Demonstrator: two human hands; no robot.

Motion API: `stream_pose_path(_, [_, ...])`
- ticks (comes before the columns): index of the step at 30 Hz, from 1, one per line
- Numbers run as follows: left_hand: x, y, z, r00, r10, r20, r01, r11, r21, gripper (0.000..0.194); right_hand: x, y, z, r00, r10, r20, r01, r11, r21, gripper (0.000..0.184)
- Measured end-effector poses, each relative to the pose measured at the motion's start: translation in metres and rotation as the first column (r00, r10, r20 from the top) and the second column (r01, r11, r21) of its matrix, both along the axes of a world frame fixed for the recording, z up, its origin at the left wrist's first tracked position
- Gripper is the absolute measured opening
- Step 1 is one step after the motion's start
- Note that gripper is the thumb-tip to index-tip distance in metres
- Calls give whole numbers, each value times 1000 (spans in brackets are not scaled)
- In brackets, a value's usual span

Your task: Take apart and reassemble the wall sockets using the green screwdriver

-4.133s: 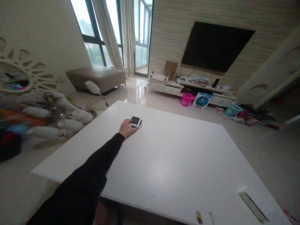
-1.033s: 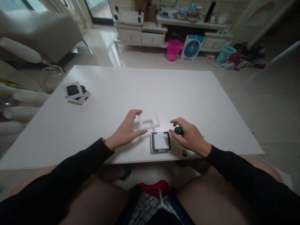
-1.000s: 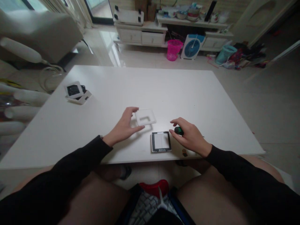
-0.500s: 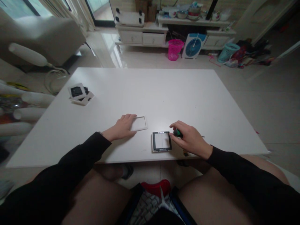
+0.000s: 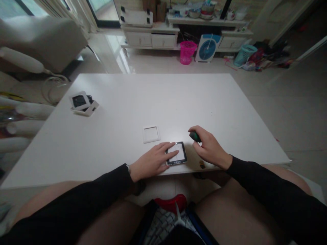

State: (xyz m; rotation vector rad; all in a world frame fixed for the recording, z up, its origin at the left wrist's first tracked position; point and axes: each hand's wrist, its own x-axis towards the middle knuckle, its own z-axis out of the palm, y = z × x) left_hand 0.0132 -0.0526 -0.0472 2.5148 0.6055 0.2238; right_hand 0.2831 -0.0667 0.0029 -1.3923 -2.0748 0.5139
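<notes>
A square wall switch panel (image 5: pixel 182 156) with a dark border and white middle lies near the table's front edge. My left hand (image 5: pixel 153 160) rests over its left side, fingers stretched out and apart on its face. To the right, raised a little, my right hand (image 5: pixel 211 146) is closed round the green-and-black handle of a screwdriver (image 5: pixel 195 136); its shaft is hidden. Beyond my left hand a white rectangular frame (image 5: pixel 151 139) lies flat, touched by neither hand. A small yellow-and-black item (image 5: pixel 202 164), too small to name, sits below my right hand.
On the far left of the white table (image 5: pixel 122 98), more white frames and dark panel parts (image 5: pixel 85 103) are piled. Past the table stand a pink basket (image 5: pixel 187 52), a blue box fan (image 5: pixel 208 47) and a low white cabinet (image 5: pixel 139 39).
My left hand has left the white frame and come right and nearer, onto the switch panel. My right hand has lifted slightly away from the panel, still holding the screwdriver.
</notes>
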Motion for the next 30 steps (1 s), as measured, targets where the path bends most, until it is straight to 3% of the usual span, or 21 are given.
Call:
stream_pose_path(8, [-15,18,19,997,65,-51,-65,998,6,93,-1,0,3,998,-19,-54,23,996,81,30])
stream_pose_path(12, [-16,17,12,996,86,-33,-86,996,8,88,0,-2,10,994,-67,-89,81,983,162,30])
stream_pose_path(17, [-11,14,1,989,149,-16,-148,989,25,72,1,-7,14,960,-167,-227,197,974,115,31])
stream_pose_path(20, [-11,14,-2,988,151,-19,-151,988,38,70,2,-7,14,893,-254,-373,288,957,38,35])
stream_pose_path(23, [-13,15,-3,988,148,-32,-147,988,46,71,2,-4,13,775,-337,-535,349,933,-82,38])
stream_pose_path(26, [-13,16,-4,988,155,-26,-153,987,49,71,3,1,9,679,-378,-630,342,921,-184,41])
stream_pose_path(30, [-12,14,-2,985,172,-24,-171,984,42,70,6,6,2,625,-406,-666,291,914,-284,42])
